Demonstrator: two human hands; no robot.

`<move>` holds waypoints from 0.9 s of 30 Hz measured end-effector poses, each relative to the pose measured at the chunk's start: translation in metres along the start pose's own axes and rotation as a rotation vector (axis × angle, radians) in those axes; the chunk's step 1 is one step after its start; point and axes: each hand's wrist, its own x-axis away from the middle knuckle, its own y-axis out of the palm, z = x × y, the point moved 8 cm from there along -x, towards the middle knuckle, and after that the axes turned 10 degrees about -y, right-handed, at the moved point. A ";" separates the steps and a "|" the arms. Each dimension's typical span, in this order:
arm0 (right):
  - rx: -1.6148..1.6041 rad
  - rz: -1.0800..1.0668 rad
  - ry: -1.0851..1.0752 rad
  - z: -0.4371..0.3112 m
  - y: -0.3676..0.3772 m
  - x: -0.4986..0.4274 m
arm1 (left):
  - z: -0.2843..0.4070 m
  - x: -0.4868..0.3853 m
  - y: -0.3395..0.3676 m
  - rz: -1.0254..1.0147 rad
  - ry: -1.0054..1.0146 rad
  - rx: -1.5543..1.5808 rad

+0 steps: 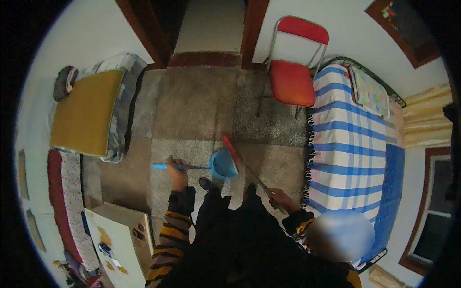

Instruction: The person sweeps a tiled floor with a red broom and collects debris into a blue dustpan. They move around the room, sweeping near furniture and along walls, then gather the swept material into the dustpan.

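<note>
My left hand (177, 172) grips the blue handle of a long-handled dustpan (220, 165), its pan held low in front of my feet. In my right hand (282, 200) is the grey stick of a broom with a red head (231, 151). The broom head lies along the open right side of the blue pan, close to its edge; whether they touch I cannot tell. Any dirt inside the pan is too small to make out. Both of my dark shoes show just below the pan on the tiled floor.
A red folding chair (292, 82) stands beside a bed with a blue and white striped, fringed cover (345, 154). On the left are a padded seat with a mustard cover (86, 111) and a pale table (115, 244). A doorway with a tiled threshold (205, 59) lies ahead.
</note>
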 end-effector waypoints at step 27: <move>0.358 -0.271 0.037 -0.052 0.149 -0.293 | 0.215 -0.131 -0.141 0.162 0.244 0.164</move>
